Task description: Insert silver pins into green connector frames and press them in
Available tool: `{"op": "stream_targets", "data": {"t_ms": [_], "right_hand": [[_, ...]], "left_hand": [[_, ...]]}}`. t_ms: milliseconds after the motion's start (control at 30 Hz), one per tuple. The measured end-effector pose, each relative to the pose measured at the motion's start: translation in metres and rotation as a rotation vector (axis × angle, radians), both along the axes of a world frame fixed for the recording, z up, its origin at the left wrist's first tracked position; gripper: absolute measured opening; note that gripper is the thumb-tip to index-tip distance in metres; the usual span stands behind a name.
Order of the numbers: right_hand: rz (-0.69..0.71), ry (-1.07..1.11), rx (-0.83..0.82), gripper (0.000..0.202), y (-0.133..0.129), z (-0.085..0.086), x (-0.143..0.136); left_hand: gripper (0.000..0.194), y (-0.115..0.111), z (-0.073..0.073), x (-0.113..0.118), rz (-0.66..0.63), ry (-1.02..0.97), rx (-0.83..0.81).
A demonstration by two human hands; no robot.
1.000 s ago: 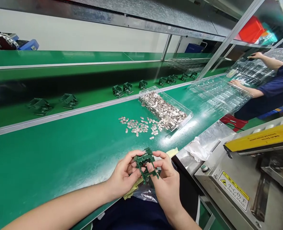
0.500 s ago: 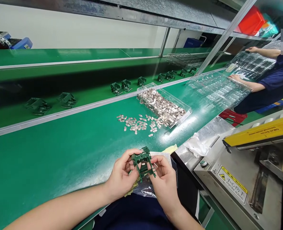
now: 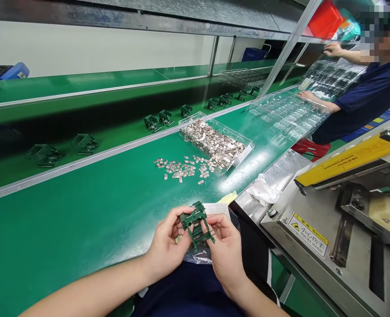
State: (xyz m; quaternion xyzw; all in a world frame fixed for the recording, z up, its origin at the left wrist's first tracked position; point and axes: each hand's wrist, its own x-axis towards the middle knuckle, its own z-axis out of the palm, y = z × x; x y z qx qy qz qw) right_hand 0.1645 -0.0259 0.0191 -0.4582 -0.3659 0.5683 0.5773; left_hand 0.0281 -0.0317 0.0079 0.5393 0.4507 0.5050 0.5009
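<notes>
Close to my body, above the near edge of the table, both hands grip one green circuit board panel (image 3: 198, 219) with thin frame bars and open gaps. My left hand (image 3: 170, 237) is closed on its left side, the thumb by the lower bars. On the right side, my right hand (image 3: 226, 242) pinches it, fingertips at the bars. Parts of the panel are hidden behind my thumbs. Beyond it lie small loose metal pieces (image 3: 181, 168), beside a clear plastic tray (image 3: 247, 154) heaped with more of them. A white sheet with rows of small marks (image 3: 216, 210) lies just behind my right hand.
Several similar green boards (image 3: 151, 123) stand along the back strip. To the right is a machine with a yellow bar (image 3: 343, 165) and a warning label (image 3: 309, 234). A co-worker (image 3: 363, 94) handles clear trays (image 3: 287, 116) at the far right. White crumpled plastic (image 3: 264, 189) lies on a metal ledge.
The view has turned slightly to the right, so the surroundings shift left. Both hands keep the same hold on the board. The co-worker's far hand has lifted away from the trays.
</notes>
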Motion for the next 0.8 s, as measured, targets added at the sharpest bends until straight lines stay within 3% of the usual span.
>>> {"op": "stream_targets", "data": {"t_ms": [233,367,467,567,667,800], "right_hand": [[-0.002,0.057,-0.019,0.022,-0.005,-0.006,0.005],[-0.044,0.064,-0.029,0.024,-0.011,-0.011,0.014],[-0.124,-0.031,0.005,0.02,-0.02,-0.022,0.03],[-0.19,-0.123,-0.07,0.025,-0.027,-0.041,0.046],[-0.106,-0.025,-0.235,0.037,-0.023,-0.055,0.053],[0.116,0.194,-0.334,0.036,-0.006,-0.061,0.051]], "left_hand": [[0.026,0.0,0.007,0.012,0.004,-0.006,-0.018],[0.028,0.006,0.004,0.017,-0.064,0.03,-0.049],[0.03,0.026,0.001,0.025,-0.067,0.091,-0.023],[0.032,0.057,-0.005,0.04,0.047,0.152,0.049],[0.032,0.077,-0.014,0.057,0.034,0.163,0.087],[0.034,0.072,-0.024,0.065,-0.045,0.228,0.12]]}}
